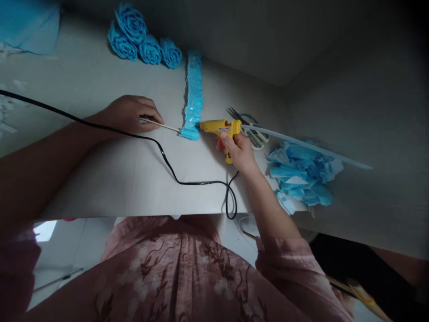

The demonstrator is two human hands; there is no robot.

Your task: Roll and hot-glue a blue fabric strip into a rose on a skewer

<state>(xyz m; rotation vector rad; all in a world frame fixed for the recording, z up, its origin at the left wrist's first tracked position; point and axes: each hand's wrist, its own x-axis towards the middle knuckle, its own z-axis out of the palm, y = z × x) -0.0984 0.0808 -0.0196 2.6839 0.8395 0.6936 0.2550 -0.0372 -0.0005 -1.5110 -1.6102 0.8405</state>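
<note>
My right hand [239, 150] is wrapped round a yellow hot glue gun [214, 127], with a long clear glue stick [301, 145] jutting from its back. The gun's nozzle points left and meets the lower end of a ruffled blue paper strip [193, 94], which lies lengthwise on the table with shiny streaks along it. A thin pale stick [162, 125] is pinched in my left hand [136, 114]. The stick's far end reaches the folded bottom end of the strip. Whether the stick is fixed to the paper I cannot tell.
Several blue paper roses [132, 38] sit at the back of the table [134, 183]. Scissors [253, 129] lie behind the glue gun, beside crumpled blue paper [301, 172]. A black cord [164, 154] crosses the table. Blue sheets [28, 24] lie at far left. A wall stands behind.
</note>
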